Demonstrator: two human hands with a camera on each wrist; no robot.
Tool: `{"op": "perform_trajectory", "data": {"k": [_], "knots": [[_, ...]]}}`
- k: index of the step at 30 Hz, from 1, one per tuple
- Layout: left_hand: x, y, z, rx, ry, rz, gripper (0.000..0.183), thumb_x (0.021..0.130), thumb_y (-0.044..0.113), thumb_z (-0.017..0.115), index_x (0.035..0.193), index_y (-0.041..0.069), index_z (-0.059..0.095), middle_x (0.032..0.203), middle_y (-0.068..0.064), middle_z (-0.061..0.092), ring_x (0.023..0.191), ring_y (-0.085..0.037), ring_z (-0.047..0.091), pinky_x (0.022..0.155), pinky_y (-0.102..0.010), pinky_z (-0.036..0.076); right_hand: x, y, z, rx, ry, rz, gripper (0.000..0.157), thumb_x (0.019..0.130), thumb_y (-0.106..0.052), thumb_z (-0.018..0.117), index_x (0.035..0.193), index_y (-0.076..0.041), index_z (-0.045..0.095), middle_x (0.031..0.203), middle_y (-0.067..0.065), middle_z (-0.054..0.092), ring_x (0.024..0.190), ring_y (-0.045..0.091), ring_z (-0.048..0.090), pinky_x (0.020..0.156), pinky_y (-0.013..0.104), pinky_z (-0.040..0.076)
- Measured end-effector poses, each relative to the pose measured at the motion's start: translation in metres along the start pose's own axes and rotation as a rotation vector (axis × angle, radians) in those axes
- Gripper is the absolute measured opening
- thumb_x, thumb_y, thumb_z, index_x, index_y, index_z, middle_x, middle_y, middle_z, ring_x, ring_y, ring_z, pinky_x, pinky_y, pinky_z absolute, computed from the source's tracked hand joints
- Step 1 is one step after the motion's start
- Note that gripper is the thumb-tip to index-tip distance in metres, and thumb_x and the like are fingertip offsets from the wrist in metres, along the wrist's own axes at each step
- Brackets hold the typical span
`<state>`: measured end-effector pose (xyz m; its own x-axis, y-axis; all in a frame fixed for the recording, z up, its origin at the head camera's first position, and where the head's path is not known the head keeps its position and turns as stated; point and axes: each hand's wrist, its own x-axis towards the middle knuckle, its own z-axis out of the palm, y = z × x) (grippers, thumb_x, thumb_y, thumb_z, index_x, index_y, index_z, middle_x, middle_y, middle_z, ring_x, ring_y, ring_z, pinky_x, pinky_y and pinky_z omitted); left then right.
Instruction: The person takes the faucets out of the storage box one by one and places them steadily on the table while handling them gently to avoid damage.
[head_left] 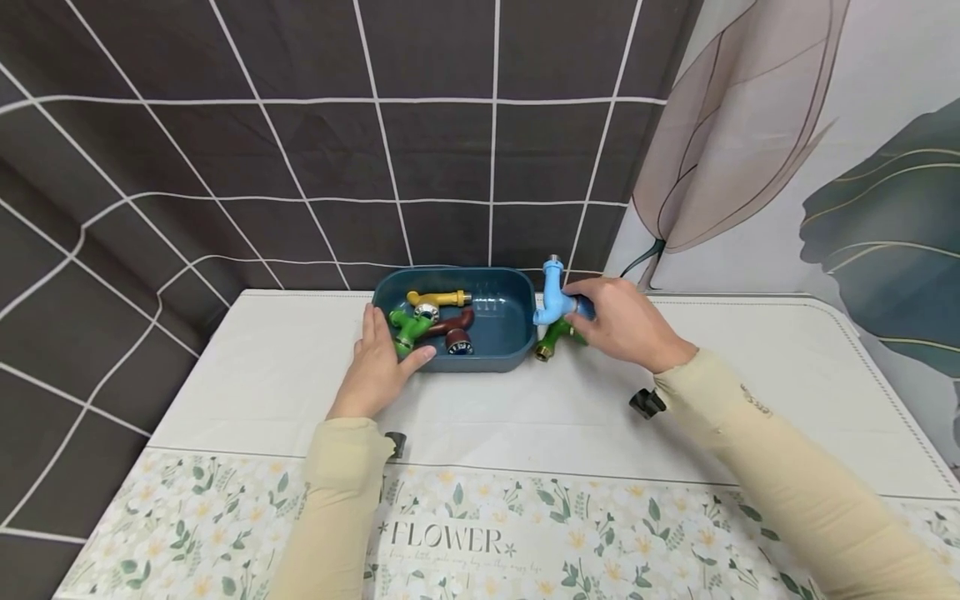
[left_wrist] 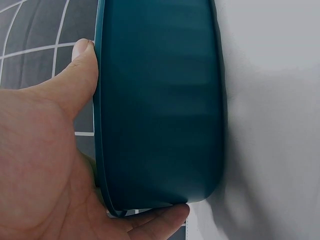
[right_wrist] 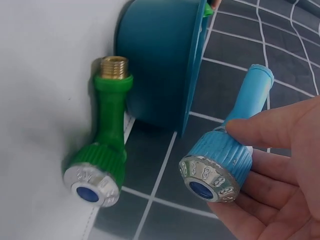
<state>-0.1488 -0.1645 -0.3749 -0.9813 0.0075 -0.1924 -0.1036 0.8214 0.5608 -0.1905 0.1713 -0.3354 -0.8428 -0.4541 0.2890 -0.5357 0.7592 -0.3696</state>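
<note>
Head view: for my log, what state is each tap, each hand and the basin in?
Basin, upright on the table
Yellow tap, lying in the basin
Light green tap, lying in the basin
Brown tap, lying in the basin
Dark green tap, lying on the table beside the basin
Blue tap, held clear of the table
Left hand, touching the basin
Right hand, gripping the blue tap

"flower" (head_left: pixel 448 538) on the tablecloth (head_left: pixel 480 421); script (head_left: pixel 465 562) below it looks too small to read.
</note>
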Motion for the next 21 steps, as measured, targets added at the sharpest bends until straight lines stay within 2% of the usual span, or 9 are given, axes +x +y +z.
{"op": "perform_trajectory", "data": {"k": [3, 9, 14, 21], "knots": [[0.000, 0.000, 0.000, 0.002, 0.002, 0.000, 0.109, 0.097, 0.057, 0.058, 0.157, -0.003, -0.010, 0.165, -0.014, -0.022, 0.150, -0.049, 0.008, 0.117, -0.058, 0.022, -0.003, 0.005, -0.001, -0.006, 0.004, 0.007, 0.032, 0.088, -0.007, 0.073, 0.116, 0.007, 0.071, 0.088, 0.013, 0.069, 0.060, 0.019, 0.048, 0.057, 0.032, 0.037], [0.001, -0.001, 0.000, 0.003, 0.002, 0.003, 0.109, 0.096, 0.057, 0.058, 0.157, -0.003, -0.010, 0.165, -0.013, -0.023, 0.150, -0.049, 0.009, 0.117, -0.058, 0.023, -0.008, 0.015, -0.002, -0.031, 0.004, 0.019, 0.030, 0.087, -0.006, 0.073, 0.114, 0.007, 0.072, 0.086, 0.012, 0.069, 0.062, 0.020, 0.049, 0.059, 0.032, 0.038], [0.002, -0.001, -0.001, -0.002, 0.003, 0.000, 0.109, 0.096, 0.059, 0.057, 0.158, -0.003, -0.010, 0.165, -0.012, -0.023, 0.150, -0.049, 0.009, 0.117, -0.058, 0.022, -0.011, 0.020, -0.001, -0.038, 0.002, 0.025, 0.030, 0.087, -0.006, 0.072, 0.114, 0.007, 0.072, 0.076, 0.009, 0.061, 0.058, 0.018, 0.044, 0.055, 0.031, 0.034], [0.002, -0.002, 0.000, -0.002, -0.004, -0.007, 0.110, 0.096, 0.059, 0.058, 0.158, -0.002, -0.010, 0.166, -0.013, -0.022, 0.150, -0.049, 0.008, 0.117, -0.058, 0.022, -0.017, 0.026, -0.001, -0.045, -0.001, 0.029, 0.030, 0.087, -0.004, 0.071, 0.114, 0.009, 0.071, 0.073, 0.008, 0.060, 0.055, 0.015, 0.042, 0.053, 0.030, 0.033]]}}
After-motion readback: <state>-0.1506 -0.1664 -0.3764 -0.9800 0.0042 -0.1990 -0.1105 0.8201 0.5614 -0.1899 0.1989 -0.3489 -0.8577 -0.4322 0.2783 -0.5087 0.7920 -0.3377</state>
